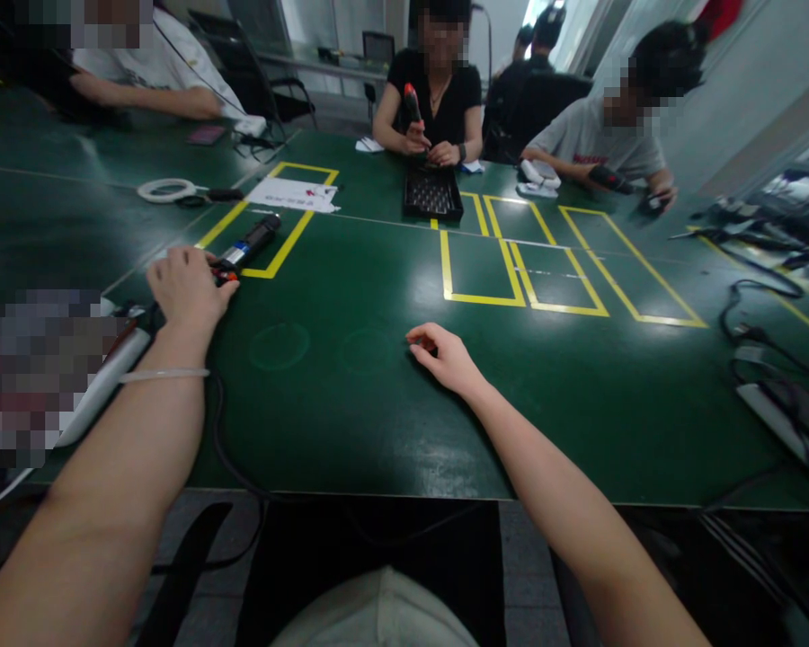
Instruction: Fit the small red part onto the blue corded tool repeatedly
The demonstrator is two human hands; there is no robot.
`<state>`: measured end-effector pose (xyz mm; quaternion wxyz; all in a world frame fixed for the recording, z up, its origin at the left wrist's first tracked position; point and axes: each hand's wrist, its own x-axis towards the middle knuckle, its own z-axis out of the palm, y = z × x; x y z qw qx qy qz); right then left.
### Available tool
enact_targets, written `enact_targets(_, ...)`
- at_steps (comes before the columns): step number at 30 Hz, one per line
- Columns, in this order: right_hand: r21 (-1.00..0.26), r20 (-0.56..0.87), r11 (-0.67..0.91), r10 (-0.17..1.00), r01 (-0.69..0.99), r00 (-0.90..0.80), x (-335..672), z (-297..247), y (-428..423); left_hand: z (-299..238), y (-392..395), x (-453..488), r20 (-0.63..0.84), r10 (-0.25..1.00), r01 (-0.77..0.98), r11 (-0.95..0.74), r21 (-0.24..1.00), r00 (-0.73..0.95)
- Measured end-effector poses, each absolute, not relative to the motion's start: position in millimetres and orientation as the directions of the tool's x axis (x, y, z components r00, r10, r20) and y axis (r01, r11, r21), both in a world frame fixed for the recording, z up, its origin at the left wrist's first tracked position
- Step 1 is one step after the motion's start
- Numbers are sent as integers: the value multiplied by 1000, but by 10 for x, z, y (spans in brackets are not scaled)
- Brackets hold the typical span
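Note:
On the left, my left hand (187,286) closes its thumb and fingers about the near end of a black-and-orange electric screwdriver (249,243). The tool lies slanted on the green table, its black end pointing away from me, and my fingers partly cover its orange end. Near the table's middle, my right hand (443,358) rests with fingertips and thumb curled close together; whether something small is between them I cannot make out. Yellow tape outlines (289,241) run beside the screwdriver.
Opposite, a person holds a red-tipped tool (413,103) above a black tray (432,194) of small parts. A paper sheet (289,193) and a white ring-shaped object (167,190) lie at the back left. Cables (748,296) crowd the right side. More people sit around the table.

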<state>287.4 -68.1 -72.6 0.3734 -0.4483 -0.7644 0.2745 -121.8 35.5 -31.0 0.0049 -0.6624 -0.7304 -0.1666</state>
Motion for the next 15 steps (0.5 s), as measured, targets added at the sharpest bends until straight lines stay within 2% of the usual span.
enact_targets(4,-756,319,442,893,483,-317,2876,-729,-680,-307,353,-1177,358,914,980,156,123,-190)
enact_targets(8,-755,322,449,889,478,-326,2881,-738,-675,-316,357,-1179,360,905,969,170,182,-226)
enact_targets(11,-755,318,447,889,479,-329,2881,-746,-674,-286,380,-1141,380,885,937,151,314,-270)
enact_targets(13,-756,311,440,893,484,-326,2878,-749,-673,-247,396,-1045,339,896,861,88,500,-288)
enact_targets(15,-757,304,434,896,488,-324,2873,-748,-672,-197,385,-866,234,942,703,2,712,-240)
